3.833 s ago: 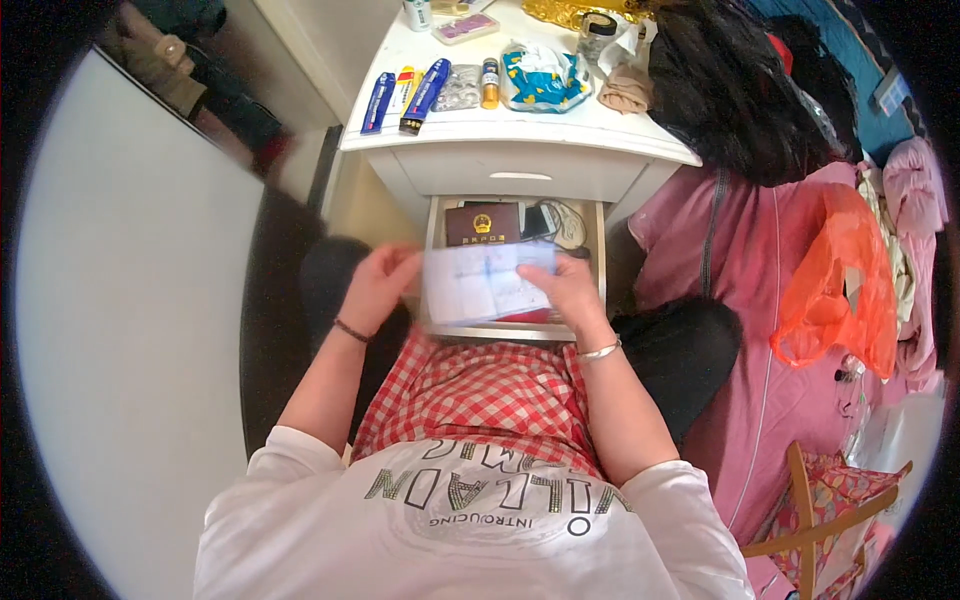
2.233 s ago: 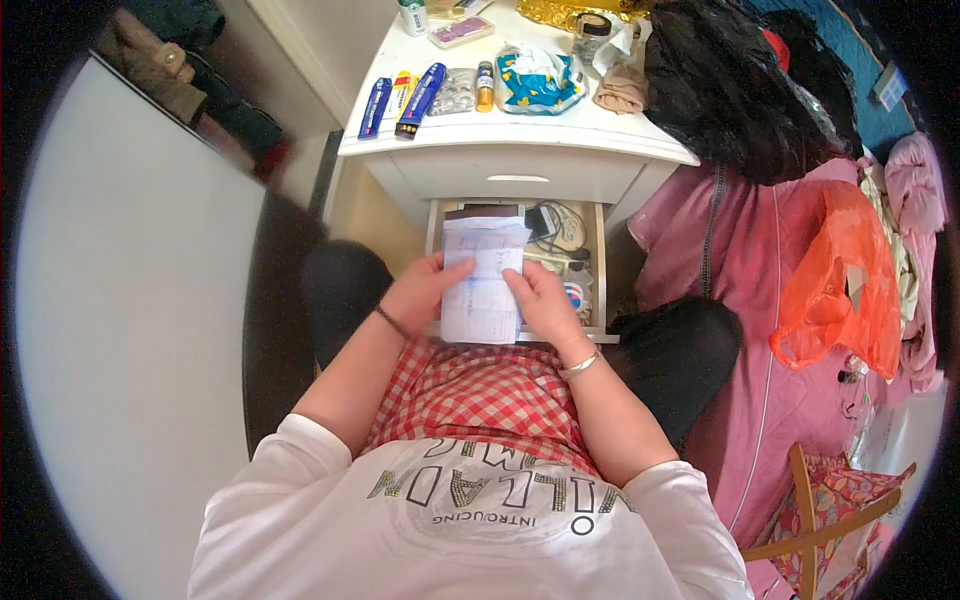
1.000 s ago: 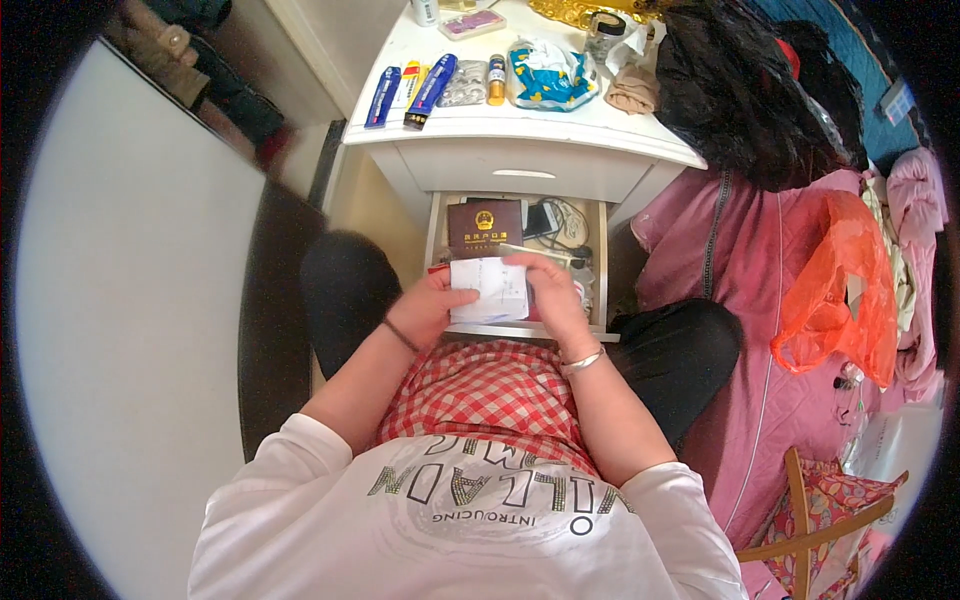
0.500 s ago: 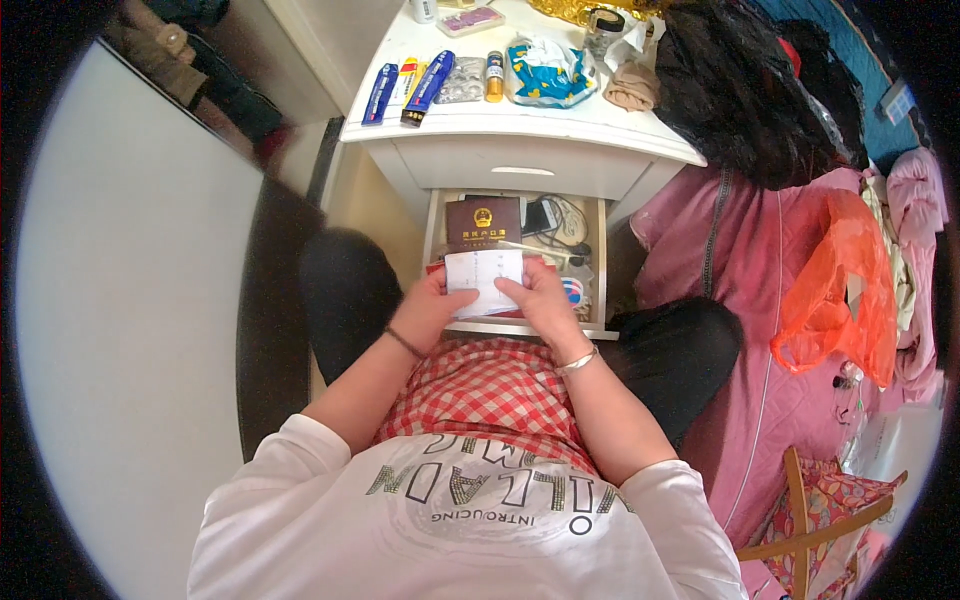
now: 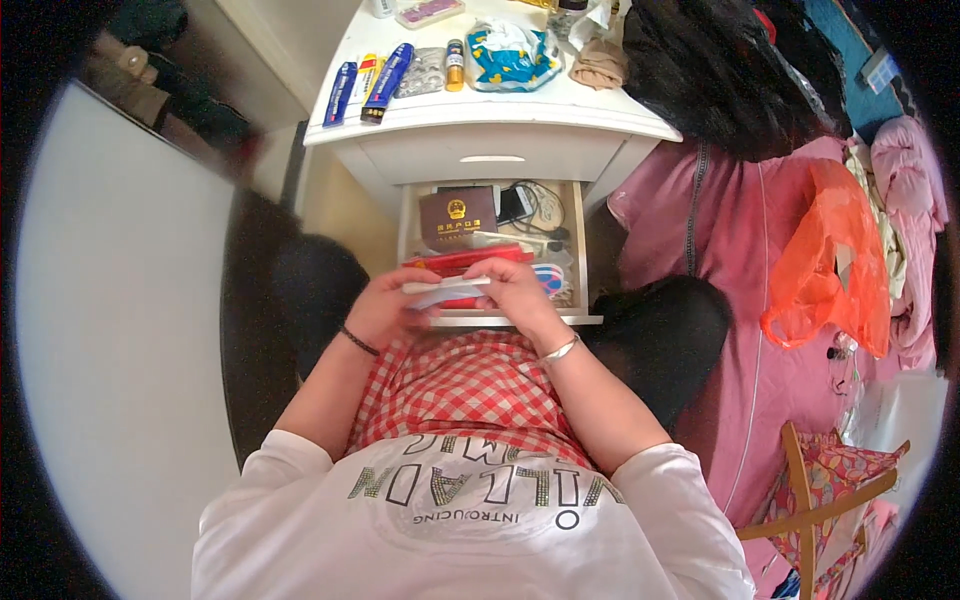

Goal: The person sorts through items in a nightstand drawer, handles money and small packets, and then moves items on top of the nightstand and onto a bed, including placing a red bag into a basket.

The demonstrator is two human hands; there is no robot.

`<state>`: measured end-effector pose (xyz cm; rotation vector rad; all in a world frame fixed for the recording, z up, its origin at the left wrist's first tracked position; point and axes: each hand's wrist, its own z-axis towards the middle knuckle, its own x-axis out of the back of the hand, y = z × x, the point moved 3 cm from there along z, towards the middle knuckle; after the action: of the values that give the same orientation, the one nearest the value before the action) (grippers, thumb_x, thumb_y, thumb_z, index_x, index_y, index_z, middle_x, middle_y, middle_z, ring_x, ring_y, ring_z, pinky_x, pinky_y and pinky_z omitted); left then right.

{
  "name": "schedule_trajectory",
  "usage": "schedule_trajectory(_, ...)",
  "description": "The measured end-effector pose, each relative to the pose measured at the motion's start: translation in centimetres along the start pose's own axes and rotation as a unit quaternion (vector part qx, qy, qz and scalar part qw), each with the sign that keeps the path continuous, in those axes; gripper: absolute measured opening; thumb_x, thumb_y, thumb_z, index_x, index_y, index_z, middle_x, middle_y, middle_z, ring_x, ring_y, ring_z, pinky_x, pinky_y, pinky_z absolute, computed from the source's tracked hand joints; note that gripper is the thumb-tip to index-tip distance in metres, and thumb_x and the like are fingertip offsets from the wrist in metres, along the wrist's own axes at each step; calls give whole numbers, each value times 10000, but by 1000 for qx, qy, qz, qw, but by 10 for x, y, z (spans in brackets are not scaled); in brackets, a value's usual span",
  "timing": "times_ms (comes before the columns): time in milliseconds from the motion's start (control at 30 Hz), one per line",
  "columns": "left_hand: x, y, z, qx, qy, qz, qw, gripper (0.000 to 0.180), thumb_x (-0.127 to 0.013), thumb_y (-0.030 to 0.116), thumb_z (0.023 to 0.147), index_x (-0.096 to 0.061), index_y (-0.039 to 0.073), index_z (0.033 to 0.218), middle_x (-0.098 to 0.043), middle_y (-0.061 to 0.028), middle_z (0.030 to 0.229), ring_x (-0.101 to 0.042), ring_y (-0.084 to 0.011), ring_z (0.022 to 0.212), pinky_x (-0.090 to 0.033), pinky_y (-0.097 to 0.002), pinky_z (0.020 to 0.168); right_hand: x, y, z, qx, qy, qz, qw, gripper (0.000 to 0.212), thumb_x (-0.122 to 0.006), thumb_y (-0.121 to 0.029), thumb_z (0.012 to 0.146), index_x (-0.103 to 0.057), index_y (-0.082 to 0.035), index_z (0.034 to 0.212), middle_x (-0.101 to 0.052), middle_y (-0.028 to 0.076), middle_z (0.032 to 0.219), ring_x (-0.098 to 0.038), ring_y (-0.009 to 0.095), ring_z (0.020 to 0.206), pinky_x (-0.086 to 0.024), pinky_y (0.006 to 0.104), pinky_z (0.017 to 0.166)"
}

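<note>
White folded paper [image 5: 452, 287] is held between my two hands above the open drawer [image 5: 583, 215], tilted so it shows almost edge-on. My left hand [image 5: 388, 305] is closed on its left end, slightly blurred. On the right end, the fingers of my right hand [image 5: 515, 292] pinch it. Just beyond the paper lie red flat items [image 5: 470, 260] in the drawer. Farther back is a maroon booklet [image 5: 458, 222] with a gold emblem, beside a white phone [image 5: 515, 204] and a coiled cable [image 5: 548, 208]. A blue-and-white oval thing [image 5: 550, 280] lies by my right hand.
Atop the white cabinet [image 5: 500, 125] sit slim blue boxes [image 5: 388, 82], a small gold-and-dark tube [image 5: 455, 66], a blue-and-white soft pack [image 5: 512, 58] and beige cloth [image 5: 600, 66]. At right, a red plastic bag [image 5: 825, 260] lies on pink bedding [image 5: 690, 390]. A white panel [image 5: 120, 300] stands left.
The paper has tipped from facing me to nearly edge-on, uncovering more of the red items beneath. Both hands still grip it. The whole scene has shifted slightly left and up in view.
</note>
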<state>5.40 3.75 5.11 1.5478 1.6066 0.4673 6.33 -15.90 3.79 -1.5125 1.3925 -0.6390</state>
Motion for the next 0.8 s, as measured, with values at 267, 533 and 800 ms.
schedule_trajectory(267, -19, 29, 26, -270, 10, 245, 931, 241, -426, -65, 836, -637, 36, 894, -628, -61, 931, -592, -145, 832, -479, -258, 783, 27, -42, 6, 108, 89, 67, 988, 192, -563, -145, 890, -580, -23, 1037, -612, 20, 812, -554, 89, 700, -471, 218, 620)
schedule_trajectory(533, -64, 57, 35, -245, -141, 101, 954, 407, -395, -41, 846, -483, 35, 1236, -567, -68, 1116, -545, -136, 1021, -441, -269, 886, 53, -59, -2, 127, 130, 69, 981, 151, -631, -69, 832, -610, 4, 963, -644, 19, 780, -568, 56, 690, -455, 190, 613)
schedule_trajectory(800, -58, 52, 40, -124, -135, 43, 982, 372, -463, 57, 879, -452, 15, 1249, -543, -107, 1137, -584, -175, 951, -497, -281, 812, 58, -59, 2, 149, 148, 3, 978, 129, -624, -47, 834, -607, 23, 941, -638, 18, 795, -551, 47, 695, -448, 191, 619)
